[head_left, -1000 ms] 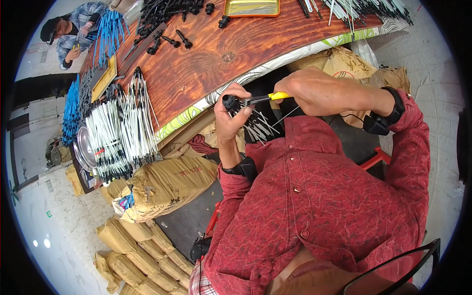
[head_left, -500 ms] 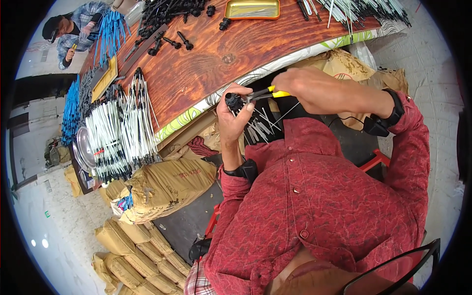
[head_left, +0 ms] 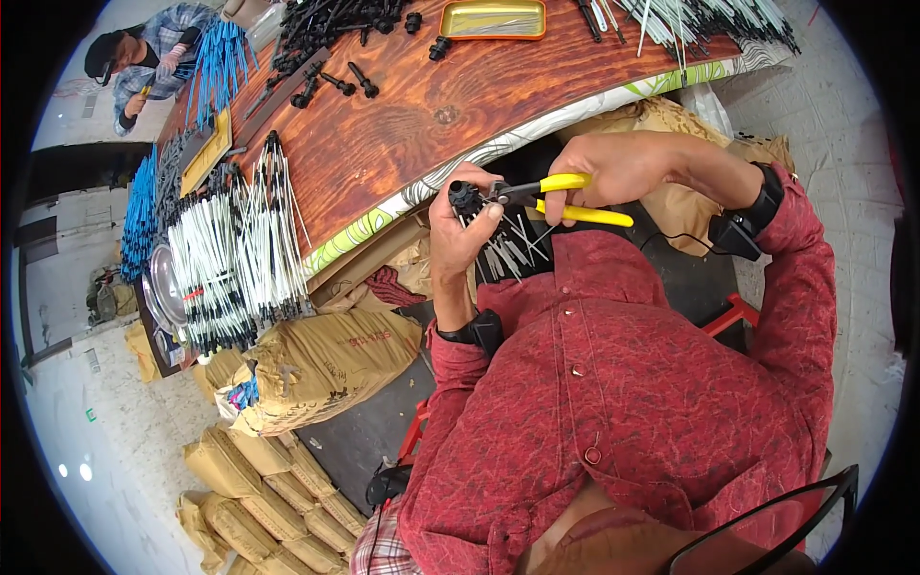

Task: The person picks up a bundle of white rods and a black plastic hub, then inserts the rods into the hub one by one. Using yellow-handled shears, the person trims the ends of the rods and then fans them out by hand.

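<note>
My left hand (head_left: pixel 448 235) is closed around a black ribbed plastic fitting (head_left: pixel 467 197), its thumb lying across the near side. In my right hand (head_left: pixel 613 171) is a pair of yellow-handled pliers (head_left: pixel 586 213), handles spread apart. Their dark jaws meet the fitting beside my left fingertips; whether they grip anything there is hidden. Thin whitish rods (head_left: pixel 505 254) fan out below the fitting, over my lap. I cannot tell whether they are joined to it.
The wooden table (head_left: pixel 422 105) carries loose black fittings (head_left: pixel 362 80), a yellow tray (head_left: pixel 494 34) of thin pieces and bundles of white rods (head_left: pixel 211 249). Blue rods (head_left: pixel 218 67) lie near a co-worker (head_left: pixel 153 62) at far left. Paper sacks (head_left: pixel 326 369) stand at left, below the table edge.
The pliers' handles have spread apart from nearly together. My right hand has shifted slightly to the right, and the left hand has barely moved.
</note>
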A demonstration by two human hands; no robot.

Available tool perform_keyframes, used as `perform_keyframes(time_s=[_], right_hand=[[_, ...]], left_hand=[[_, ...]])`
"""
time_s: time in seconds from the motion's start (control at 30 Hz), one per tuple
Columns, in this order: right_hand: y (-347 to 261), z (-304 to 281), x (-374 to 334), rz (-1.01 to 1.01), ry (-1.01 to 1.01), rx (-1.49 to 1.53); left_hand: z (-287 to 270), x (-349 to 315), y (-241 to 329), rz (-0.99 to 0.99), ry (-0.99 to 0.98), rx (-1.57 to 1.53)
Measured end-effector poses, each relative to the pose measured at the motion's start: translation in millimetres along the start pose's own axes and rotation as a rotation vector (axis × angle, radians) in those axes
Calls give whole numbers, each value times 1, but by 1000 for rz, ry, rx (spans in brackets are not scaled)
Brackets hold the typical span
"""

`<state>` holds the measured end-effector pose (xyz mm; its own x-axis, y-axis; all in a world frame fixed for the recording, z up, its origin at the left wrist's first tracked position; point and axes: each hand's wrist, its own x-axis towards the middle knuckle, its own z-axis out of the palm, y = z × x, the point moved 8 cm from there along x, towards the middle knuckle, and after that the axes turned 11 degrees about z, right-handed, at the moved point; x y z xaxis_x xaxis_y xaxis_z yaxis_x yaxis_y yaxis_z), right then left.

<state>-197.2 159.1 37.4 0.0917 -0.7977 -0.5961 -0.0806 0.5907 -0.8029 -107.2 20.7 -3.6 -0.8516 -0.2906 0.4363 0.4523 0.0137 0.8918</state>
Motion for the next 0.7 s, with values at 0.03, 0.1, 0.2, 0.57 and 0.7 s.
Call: perform_keyframes(time_s=[0.03,0.1,0.2,0.57,0.7], right_hand=[[1,0,1,0,0,-2],[7,-5,2,39,84,-112],[9,-10,3,20,190,-234],[15,-21,8,48,253,-258],[13,-21,6,60,242,-254]], left_hand=[[-1,0,-2,1,1,0],[-2,2,-4,46,2,61],[-2,3,-3,64,5,95],[1,3,-2,-83,41,86],[4,3,-3,-66,7,67]])
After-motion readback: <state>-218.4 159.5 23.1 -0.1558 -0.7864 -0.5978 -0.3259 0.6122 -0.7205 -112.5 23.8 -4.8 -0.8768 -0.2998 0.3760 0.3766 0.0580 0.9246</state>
